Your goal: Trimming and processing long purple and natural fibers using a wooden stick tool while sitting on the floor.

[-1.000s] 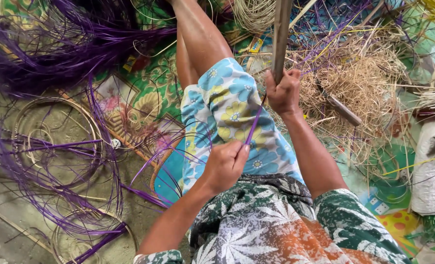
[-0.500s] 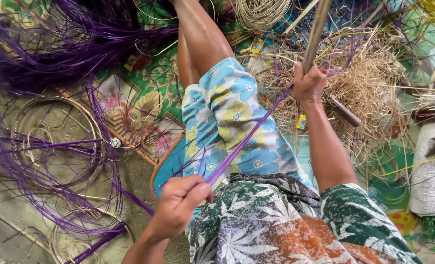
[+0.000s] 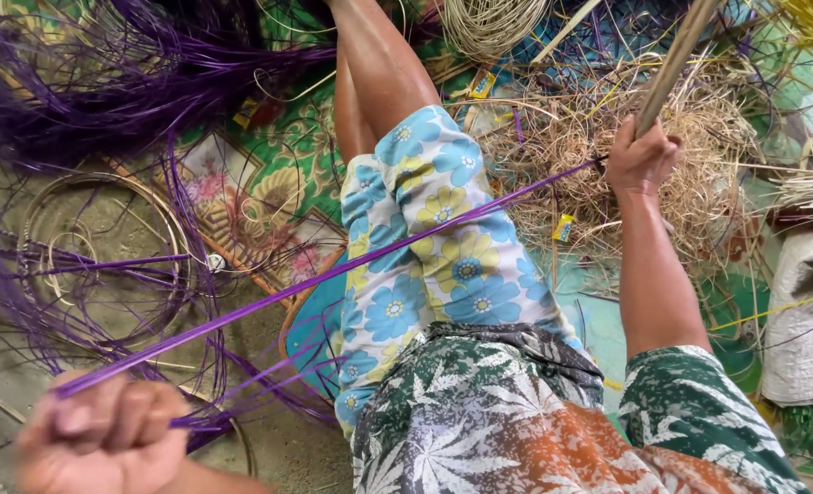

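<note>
Left hand fist clenched on purple strip, taut; right hand grasping stick. Strip looks light, flexible, slick; grip near end.

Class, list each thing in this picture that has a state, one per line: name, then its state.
Long purple strip: pulled taut between both hands.
Pale wooden stick: tilted, gripped by right hand.
Left hand: fisted on strip, blurred.
Tan straw heap: loose, tangled.
Purple strand bundle: loose.
</note>
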